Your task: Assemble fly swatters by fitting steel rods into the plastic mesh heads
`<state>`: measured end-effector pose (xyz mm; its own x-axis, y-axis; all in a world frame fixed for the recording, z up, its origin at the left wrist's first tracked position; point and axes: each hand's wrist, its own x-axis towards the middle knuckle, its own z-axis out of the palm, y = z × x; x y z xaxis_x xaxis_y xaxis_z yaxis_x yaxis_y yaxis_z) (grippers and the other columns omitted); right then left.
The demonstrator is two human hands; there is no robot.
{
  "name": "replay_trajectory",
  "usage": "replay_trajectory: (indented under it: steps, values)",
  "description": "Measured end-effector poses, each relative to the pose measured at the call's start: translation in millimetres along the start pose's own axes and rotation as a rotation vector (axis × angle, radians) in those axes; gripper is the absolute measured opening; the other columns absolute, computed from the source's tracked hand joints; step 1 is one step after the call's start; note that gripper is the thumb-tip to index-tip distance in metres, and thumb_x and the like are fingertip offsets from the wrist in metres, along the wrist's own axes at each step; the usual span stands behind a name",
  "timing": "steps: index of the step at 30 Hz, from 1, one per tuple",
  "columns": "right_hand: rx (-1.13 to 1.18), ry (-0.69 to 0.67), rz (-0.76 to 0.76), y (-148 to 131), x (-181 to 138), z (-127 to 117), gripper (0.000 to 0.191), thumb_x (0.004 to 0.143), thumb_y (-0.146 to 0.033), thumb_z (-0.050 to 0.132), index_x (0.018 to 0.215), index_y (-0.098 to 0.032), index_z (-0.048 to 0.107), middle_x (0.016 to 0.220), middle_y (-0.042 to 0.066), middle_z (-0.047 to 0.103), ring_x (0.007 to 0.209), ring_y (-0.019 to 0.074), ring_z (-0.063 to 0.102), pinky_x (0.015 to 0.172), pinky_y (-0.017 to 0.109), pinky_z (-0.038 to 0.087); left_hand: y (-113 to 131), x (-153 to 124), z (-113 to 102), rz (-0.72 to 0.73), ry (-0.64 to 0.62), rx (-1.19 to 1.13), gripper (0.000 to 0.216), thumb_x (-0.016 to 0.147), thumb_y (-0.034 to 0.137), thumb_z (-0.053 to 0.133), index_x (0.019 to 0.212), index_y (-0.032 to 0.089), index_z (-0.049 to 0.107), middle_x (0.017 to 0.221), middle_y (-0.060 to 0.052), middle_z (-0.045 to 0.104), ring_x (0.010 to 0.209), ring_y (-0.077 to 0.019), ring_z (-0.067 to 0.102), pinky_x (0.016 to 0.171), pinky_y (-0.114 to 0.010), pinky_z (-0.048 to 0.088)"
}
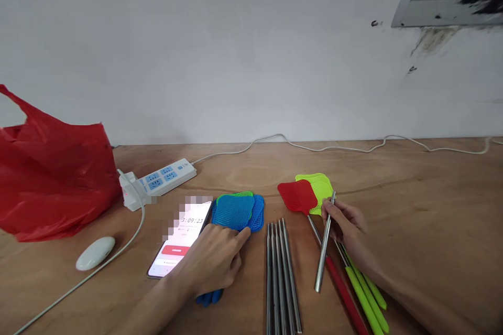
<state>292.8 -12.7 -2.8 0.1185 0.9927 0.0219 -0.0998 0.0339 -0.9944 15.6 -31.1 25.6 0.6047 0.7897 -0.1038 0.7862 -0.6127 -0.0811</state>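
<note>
My left hand [216, 256] is closed at the lower edge of a blue mesh fly swatter [233, 212], its fingertips partly hidden. This swatter lies on a small stack of other blue and green swatter heads, with blue handle ends [209, 297] showing below the hand. Between thumb and fingers, my right hand [348, 222] holds a tilted silver metal rod [325, 251]. Under and beside that hand lie a red fly swatter [297, 196] and yellow-green fly swatters [320, 184] with long handles. Several metal rods [281, 277] lie side by side between my hands.
Left of my left hand lies a lit phone [181, 238] showing a timer. Farther left are a white computer mouse [95, 252], a power strip [167, 177] with a plugged-in charger, and a red plastic bag [55, 177]. A white cable [326, 149] runs along the wall.
</note>
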Motion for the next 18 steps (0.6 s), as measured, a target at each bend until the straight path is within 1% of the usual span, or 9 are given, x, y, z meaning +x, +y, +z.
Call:
replay_trajectory:
  steps: [2, 5, 7, 9, 11, 12, 14, 16, 18]
  values:
    - [-0.072, -0.065, 0.025, 1, -1, 1, 0.050, 0.075, -0.064, 0.072, 0.059, -0.020, 0.055, 0.048, -0.007, 0.041, 0.039, 0.0069, 0.033, 0.036, 0.021, 0.023, 1, 0, -1, -0.003, 0.001, -0.008, 0.018, 0.082, 0.013, 0.049, 0.097, 0.018, 0.057, 0.080, -0.006, 0.070, 0.072, -0.0252, 0.066, 0.059, -0.032, 0.043]
    - [-0.218, -0.206, 0.031, 3, -4, 3, 0.050, 0.082, -0.065, 0.064, 0.060, -0.022, 0.051, 0.048, -0.008, 0.037, 0.036, 0.0075, 0.031, 0.034, 0.023, 0.021, 4, 0, -1, 0.002, -0.002, -0.017, 0.014, 0.083, 0.014, 0.048, 0.095, 0.019, 0.056, 0.081, -0.005, 0.070, 0.072, -0.0256, 0.066, 0.059, -0.033, 0.043]
    - [-0.340, -0.269, -0.045, 5, -6, 3, 0.044, 0.087, -0.059, 0.061, 0.063, -0.022, 0.052, 0.050, -0.007, 0.039, 0.039, 0.0094, 0.037, 0.037, 0.024, 0.026, 6, 0, -1, 0.026, 0.009, -0.036, 0.011, 0.085, 0.015, 0.047, 0.092, 0.019, 0.055, 0.083, -0.005, 0.070, 0.072, -0.0258, 0.066, 0.060, -0.034, 0.043]
    - [-0.487, -0.254, -0.206, 8, -7, 3, 0.033, 0.090, -0.050, 0.061, 0.072, -0.023, 0.059, 0.054, -0.006, 0.044, 0.045, 0.0120, 0.043, 0.044, 0.026, 0.032, 9, 0, 1, 0.064, 0.039, -0.061, 0.010, 0.087, 0.015, 0.046, 0.090, 0.020, 0.054, 0.084, -0.004, 0.070, 0.074, -0.0257, 0.066, 0.061, -0.035, 0.044]
    - [-0.633, -0.202, -0.383, 10, -7, 2, 0.019, 0.092, -0.043, 0.062, 0.092, -0.024, 0.066, 0.061, -0.005, 0.052, 0.052, 0.0142, 0.048, 0.052, 0.028, 0.037, 11, -1, 4, 0.100, 0.074, -0.072, 0.010, 0.089, 0.015, 0.045, 0.091, 0.020, 0.053, 0.085, -0.004, 0.070, 0.076, -0.0258, 0.066, 0.064, -0.036, 0.045]
    - [-0.687, -0.176, -0.450, 11, -6, 1, 0.020, 0.092, -0.040, 0.062, 0.103, -0.024, 0.065, 0.066, -0.004, 0.056, 0.054, 0.0150, 0.050, 0.055, 0.029, 0.039, 12, -1, 5, 0.110, 0.084, -0.071, 0.010, 0.089, 0.015, 0.044, 0.091, 0.020, 0.053, 0.086, -0.004, 0.070, 0.076, -0.0259, 0.066, 0.064, -0.037, 0.045]
    - [-0.756, -0.135, -0.545, 12, -5, -1, 0.028, 0.093, -0.036, 0.061, 0.119, -0.025, 0.059, 0.076, -0.001, 0.063, 0.060, 0.0166, 0.054, 0.063, 0.032, 0.044, 13, -1, 7, 0.112, 0.095, -0.066, 0.010, 0.088, 0.015, 0.045, 0.090, 0.020, 0.053, 0.085, -0.004, 0.069, 0.076, -0.0261, 0.065, 0.065, -0.038, 0.045]
    - [-0.814, -0.104, -0.616, 11, -3, -3, 0.029, 0.095, -0.033, 0.058, 0.122, -0.024, 0.056, 0.085, 0.002, 0.067, 0.068, 0.0187, 0.058, 0.070, 0.034, 0.046, 13, -1, 8, 0.107, 0.099, -0.067, 0.009, 0.088, 0.015, 0.045, 0.090, 0.021, 0.052, 0.084, -0.004, 0.069, 0.075, -0.0259, 0.065, 0.065, -0.038, 0.045]
    - [-0.887, -0.087, -0.657, 9, -2, -5, 0.021, 0.095, -0.031, 0.056, 0.115, -0.024, 0.059, 0.085, 0.003, 0.068, 0.072, 0.0202, 0.061, 0.071, 0.034, 0.045, 13, -1, 9, 0.112, 0.099, -0.077, 0.009, 0.087, 0.015, 0.046, 0.088, 0.021, 0.052, 0.085, -0.003, 0.069, 0.075, -0.0254, 0.065, 0.065, -0.038, 0.044]
